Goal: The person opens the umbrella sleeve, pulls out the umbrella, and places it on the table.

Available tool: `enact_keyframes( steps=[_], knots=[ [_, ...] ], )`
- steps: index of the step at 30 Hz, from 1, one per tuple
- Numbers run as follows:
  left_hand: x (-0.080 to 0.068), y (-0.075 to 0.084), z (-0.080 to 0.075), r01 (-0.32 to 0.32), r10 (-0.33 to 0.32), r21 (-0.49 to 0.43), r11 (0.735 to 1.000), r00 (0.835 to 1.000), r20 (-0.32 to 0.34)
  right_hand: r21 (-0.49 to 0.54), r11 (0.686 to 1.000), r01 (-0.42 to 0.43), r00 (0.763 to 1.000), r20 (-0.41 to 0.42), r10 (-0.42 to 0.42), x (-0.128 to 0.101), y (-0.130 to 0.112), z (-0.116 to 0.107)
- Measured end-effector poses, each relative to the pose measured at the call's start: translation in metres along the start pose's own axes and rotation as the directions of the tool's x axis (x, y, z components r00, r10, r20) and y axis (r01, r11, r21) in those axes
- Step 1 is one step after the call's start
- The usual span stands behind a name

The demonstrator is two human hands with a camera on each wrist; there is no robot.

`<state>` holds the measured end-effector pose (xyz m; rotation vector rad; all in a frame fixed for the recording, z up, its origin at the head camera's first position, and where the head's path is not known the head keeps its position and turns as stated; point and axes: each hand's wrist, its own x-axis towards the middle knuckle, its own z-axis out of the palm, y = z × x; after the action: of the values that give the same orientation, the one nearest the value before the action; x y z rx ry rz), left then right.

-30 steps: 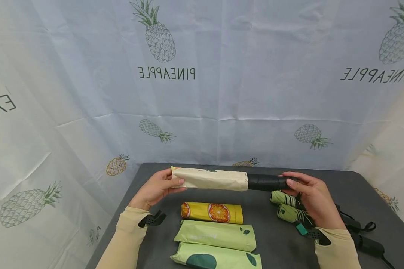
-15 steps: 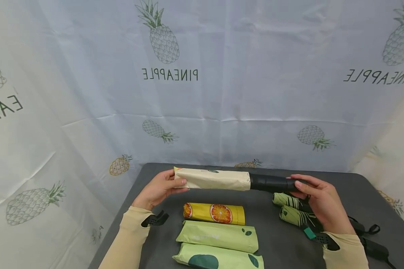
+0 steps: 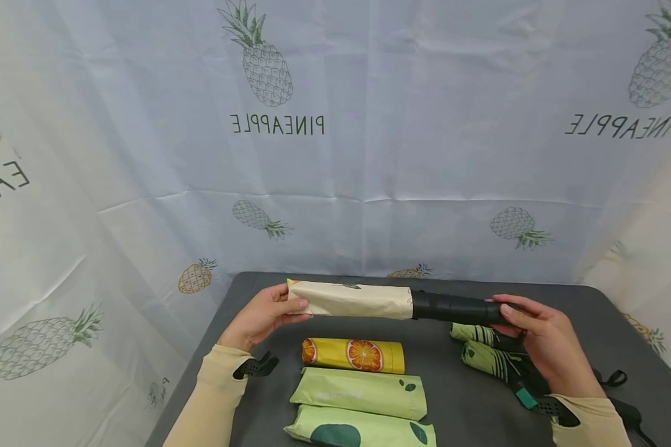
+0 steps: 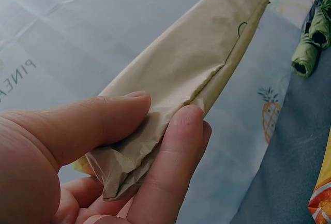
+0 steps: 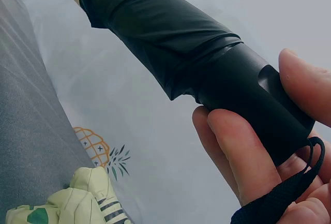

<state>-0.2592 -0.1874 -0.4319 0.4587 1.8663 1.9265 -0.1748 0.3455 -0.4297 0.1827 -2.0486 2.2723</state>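
Observation:
A folded black umbrella (image 3: 453, 308) is held level above the table, partly inside a cream fabric sleeve (image 3: 349, 300). At the sleeve's closed left end, my left hand (image 3: 263, 315) pinches the cloth between thumb and fingers; the left wrist view shows the sleeve's end (image 4: 124, 167) creased there. My right hand (image 3: 553, 341) grips the umbrella's smooth handle (image 5: 248, 89) at the other end, with a black wrist strap (image 5: 279, 193) hanging by the fingers. The umbrella's far part is hidden inside the sleeve.
Below lie a yellow sleeve with orange slices (image 3: 353, 356) and two light green sleeves (image 3: 358, 392) (image 3: 369, 427). Two folded green umbrellas (image 3: 483, 359) rest under my right hand, partly covered by it. A pineapple-print curtain (image 3: 363, 155) stands behind the dark table (image 3: 447, 397).
My right hand has moved to the right with the handle, and a longer stretch of black umbrella shows outside the sleeve. My left hand stays nearly in place.

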Motion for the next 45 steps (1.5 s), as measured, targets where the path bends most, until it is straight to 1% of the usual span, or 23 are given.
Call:
enact_keyframes(
  steps=[3,11,20,23,27,31,34,37,39,41,43,45],
  knots=[
    [0.000,-0.001,0.000,-0.001,0.001,-0.003,1.000,1.000,0.001,0.034,0.999,-0.003,1.000,0.000,0.003,-0.002,-0.002,-0.004],
    [0.002,0.002,0.002,-0.008,0.008,-0.012,1.000,1.000,-0.002,0.070,0.997,-0.016,1.000,-0.007,0.016,-0.010,-0.003,-0.020],
    [0.005,0.000,0.000,0.007,-0.007,-0.006,1.000,1.000,-0.009,0.049,0.997,-0.053,0.999,0.010,0.052,-0.023,-0.004,-0.046],
    [0.006,-0.003,-0.002,0.013,-0.013,0.004,1.000,1.000,-0.003,0.050,0.997,-0.063,0.998,-0.016,0.064,-0.029,-0.003,-0.053],
    [0.008,-0.008,-0.005,0.020,-0.020,0.014,1.000,1.000,0.002,0.034,0.996,-0.082,0.993,-0.084,0.085,-0.040,0.000,-0.063],
    [0.009,-0.012,-0.007,0.028,-0.028,0.022,0.999,1.000,-0.003,0.026,0.992,-0.127,0.983,-0.130,0.129,-0.052,0.003,-0.073],
    [0.011,-0.015,-0.008,0.038,-0.038,0.024,0.999,0.999,-0.009,0.003,0.985,-0.172,0.976,-0.135,0.171,-0.062,0.006,-0.083],
    [0.013,-0.019,-0.010,0.052,-0.052,0.023,0.998,0.999,-0.015,-0.027,0.979,-0.200,0.974,-0.116,0.196,-0.074,0.011,-0.093],
    [0.014,-0.021,-0.010,0.064,-0.064,0.024,0.998,0.998,-0.020,-0.071,0.969,-0.235,0.968,-0.107,0.227,-0.080,0.013,-0.098],
    [0.015,-0.024,-0.011,0.075,-0.075,0.029,0.997,0.997,-0.026,-0.108,0.952,-0.286,0.955,-0.109,0.275,-0.086,0.016,-0.101],
    [0.017,-0.027,-0.011,0.084,-0.083,0.032,0.996,0.996,-0.031,-0.148,0.923,-0.355,0.932,-0.131,0.337,-0.092,0.018,-0.104],
    [0.019,-0.030,-0.011,0.091,-0.090,0.039,0.995,0.995,-0.036,-0.187,0.880,-0.436,0.898,-0.160,0.411,-0.096,0.018,-0.106]
  ],
)
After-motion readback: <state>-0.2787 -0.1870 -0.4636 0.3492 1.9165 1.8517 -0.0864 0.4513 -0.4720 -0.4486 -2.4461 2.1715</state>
